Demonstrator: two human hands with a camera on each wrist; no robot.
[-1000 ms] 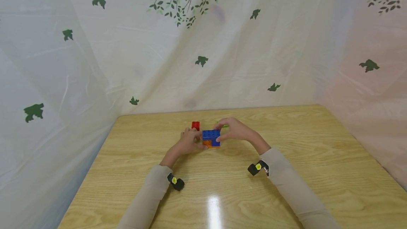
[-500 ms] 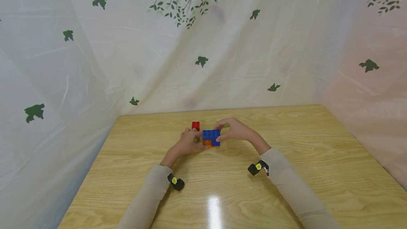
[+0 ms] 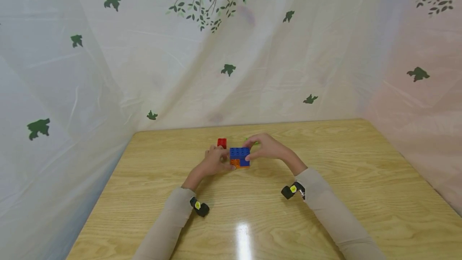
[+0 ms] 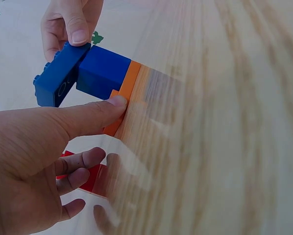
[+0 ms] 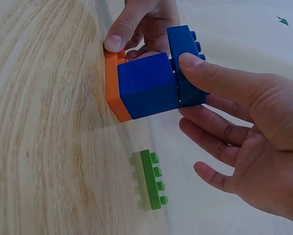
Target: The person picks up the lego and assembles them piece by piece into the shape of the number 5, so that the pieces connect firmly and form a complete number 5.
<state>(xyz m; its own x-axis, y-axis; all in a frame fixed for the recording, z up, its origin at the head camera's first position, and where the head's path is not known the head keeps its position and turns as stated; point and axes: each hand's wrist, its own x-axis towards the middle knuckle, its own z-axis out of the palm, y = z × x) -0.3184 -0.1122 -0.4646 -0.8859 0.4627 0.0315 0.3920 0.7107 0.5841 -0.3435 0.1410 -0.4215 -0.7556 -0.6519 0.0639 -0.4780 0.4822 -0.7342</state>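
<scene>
A tall blue brick stands on one end of an orange base brick on the table. A thinner blue brick with studs lies over the tall one, slightly tilted, with a narrow gap showing at one side. Its free end overhangs the orange part. My right hand pinches this thinner brick between thumb and fingers. My left hand holds the orange base, its thumb pressing the near side; the fingertips on the far side are partly hidden.
Behind my left hand lies a red brick on the wooden table. Beyond my right hand lies a thin green brick, mostly hidden in the head view. A pale curtain hangs along the table's back edge.
</scene>
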